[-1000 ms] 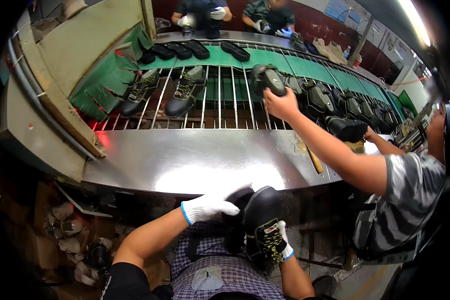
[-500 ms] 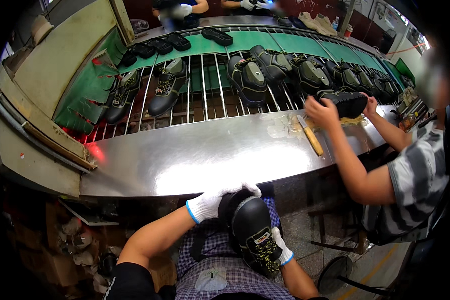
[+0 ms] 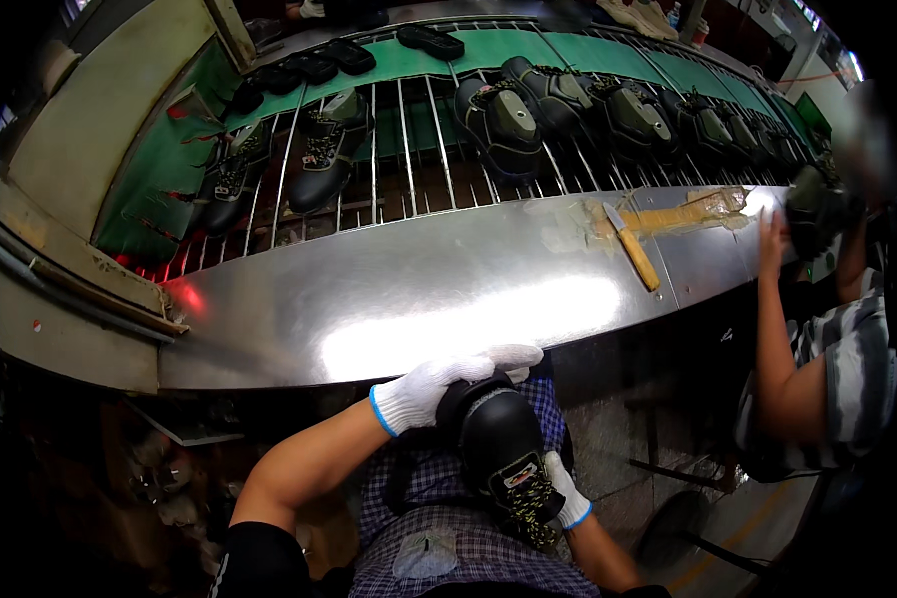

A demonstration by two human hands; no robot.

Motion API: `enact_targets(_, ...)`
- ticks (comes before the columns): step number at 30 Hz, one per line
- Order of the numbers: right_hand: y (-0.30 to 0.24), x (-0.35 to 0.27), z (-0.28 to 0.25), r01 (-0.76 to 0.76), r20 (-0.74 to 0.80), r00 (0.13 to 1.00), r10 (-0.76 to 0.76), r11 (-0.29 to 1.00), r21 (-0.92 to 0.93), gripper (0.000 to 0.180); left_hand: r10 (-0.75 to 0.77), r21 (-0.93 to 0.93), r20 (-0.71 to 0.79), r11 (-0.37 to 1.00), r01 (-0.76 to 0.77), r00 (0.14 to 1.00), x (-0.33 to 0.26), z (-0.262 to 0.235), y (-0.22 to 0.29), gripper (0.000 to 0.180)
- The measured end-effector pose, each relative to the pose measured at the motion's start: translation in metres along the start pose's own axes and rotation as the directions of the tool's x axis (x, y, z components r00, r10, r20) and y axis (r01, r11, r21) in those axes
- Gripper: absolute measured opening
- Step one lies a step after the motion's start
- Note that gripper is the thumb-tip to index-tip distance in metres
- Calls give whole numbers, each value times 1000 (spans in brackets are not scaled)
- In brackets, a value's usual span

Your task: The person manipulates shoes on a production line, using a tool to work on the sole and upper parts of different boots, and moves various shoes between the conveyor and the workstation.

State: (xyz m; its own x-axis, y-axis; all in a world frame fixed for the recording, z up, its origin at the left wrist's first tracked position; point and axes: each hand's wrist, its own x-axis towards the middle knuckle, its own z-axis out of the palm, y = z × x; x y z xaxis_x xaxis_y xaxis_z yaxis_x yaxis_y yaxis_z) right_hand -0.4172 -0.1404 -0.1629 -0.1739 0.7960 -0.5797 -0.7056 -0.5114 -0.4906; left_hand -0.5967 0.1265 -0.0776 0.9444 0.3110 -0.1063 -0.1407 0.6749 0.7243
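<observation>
While the right hand grips the black shoe at its four o'clock side, toe pointing to eleven over the checked cloth, the left hand has its fingers closed on the dark sole at the toe. Beyond, the steel worktop bears a wooden-handled knife between two and three o'clock; farther off, laced shoes line the metal rack from ten to two.

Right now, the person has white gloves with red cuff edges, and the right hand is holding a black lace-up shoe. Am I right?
Not quite: the cuff edges are blue, not red, as the head view shows. The gloves are white, and the right hand is holding a black lace-up shoe.
</observation>
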Motion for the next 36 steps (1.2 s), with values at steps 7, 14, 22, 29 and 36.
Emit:
enact_targets(7, 0, 4, -1, -1, -14, 1000, -2, 984, -177, 92, 16, 18, 3, 1000, -16, 1000, 4, 4, -1, 74)
enact_targets(14, -2, 6, 3, -19, -35, 999, 14, 987, -160, 87, -26, 128, 26, 992, 22, 999, 0, 9, 11, 89)
enact_targets(22, -4, -1, 12, 13, -20, 1000, -15, 994, -110, 88, -72, 103, 86, 993, 63, 994, 2, 14, 12, 90)
enact_targets(29, 25, -13, -20, 129, -69, 991, -118, 971, 202, 81, -104, -128, 159, 984, 125, 982, 23, 56, -15, 72)
enact_targets(36, -5, 10, 2, 148, 121, 963, -241, 848, 509, 92, 334, 796, -75, 587, -146, 940, -11, 81, 34, 101)
